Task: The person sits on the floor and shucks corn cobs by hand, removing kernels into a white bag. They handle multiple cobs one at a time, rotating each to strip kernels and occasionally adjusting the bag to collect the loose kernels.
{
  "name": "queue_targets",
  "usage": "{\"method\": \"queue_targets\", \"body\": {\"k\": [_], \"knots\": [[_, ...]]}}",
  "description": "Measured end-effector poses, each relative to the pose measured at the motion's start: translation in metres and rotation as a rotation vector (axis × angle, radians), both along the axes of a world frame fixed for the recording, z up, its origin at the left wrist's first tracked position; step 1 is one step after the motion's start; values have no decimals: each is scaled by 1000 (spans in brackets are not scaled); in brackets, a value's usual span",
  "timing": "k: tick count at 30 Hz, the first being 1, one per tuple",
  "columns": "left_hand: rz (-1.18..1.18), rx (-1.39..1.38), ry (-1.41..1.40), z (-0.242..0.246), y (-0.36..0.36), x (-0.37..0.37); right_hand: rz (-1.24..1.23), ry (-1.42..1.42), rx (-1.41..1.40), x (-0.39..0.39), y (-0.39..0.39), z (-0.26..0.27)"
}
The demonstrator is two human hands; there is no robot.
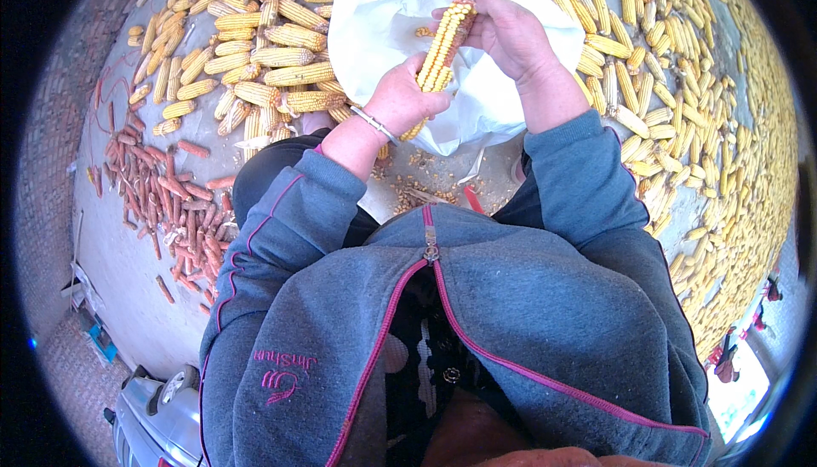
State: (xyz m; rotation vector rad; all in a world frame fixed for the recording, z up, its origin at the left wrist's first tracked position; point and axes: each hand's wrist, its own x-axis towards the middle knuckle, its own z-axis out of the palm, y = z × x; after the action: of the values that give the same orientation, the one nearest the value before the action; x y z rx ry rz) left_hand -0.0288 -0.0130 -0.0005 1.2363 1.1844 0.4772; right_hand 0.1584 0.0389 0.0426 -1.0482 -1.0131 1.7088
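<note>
My left hand (403, 98) is closed around the lower part of a partly shelled corn cob (440, 52), its thumb along the side. The cob slants up to the right, with yellow kernels on the near face and a bare reddish strip along its right side. At the cob's upper end, my right hand (504, 30) has its fingers spread, with the cob's top against them. Another yellow cob end (415, 130) shows below my left hand; whether that hand holds it I cannot tell. A white plastic sack (370, 27) lies beneath both hands, with some loose kernels (423, 32) inside.
Unshelled corn cobs (281, 55) are piled at the left, and many more (721, 148) spread across the right. Bare red cobs (185, 212) are heaped at the lower left. Loose kernels (415, 180) and a red strip (473, 200) lie between my legs. A car (159, 422) stands at bottom left.
</note>
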Motion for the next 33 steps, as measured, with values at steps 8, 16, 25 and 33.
{"method": "queue_targets", "body": {"k": [8, 16, 25, 33], "knots": [[-7, 62, 44, 0, 1, 1, -34, 79, -48, 0, 1, 1], [-19, 56, 29, -4, 0, -1, -49, 18, -6, -2, -2, 0], [6, -20, -74, 1, -2, -1, -33, 56, 59, -4, -3, -4], [15, 42, -16, -4, 0, -2, 0, 22, 37, -5, -2, 0]]}}
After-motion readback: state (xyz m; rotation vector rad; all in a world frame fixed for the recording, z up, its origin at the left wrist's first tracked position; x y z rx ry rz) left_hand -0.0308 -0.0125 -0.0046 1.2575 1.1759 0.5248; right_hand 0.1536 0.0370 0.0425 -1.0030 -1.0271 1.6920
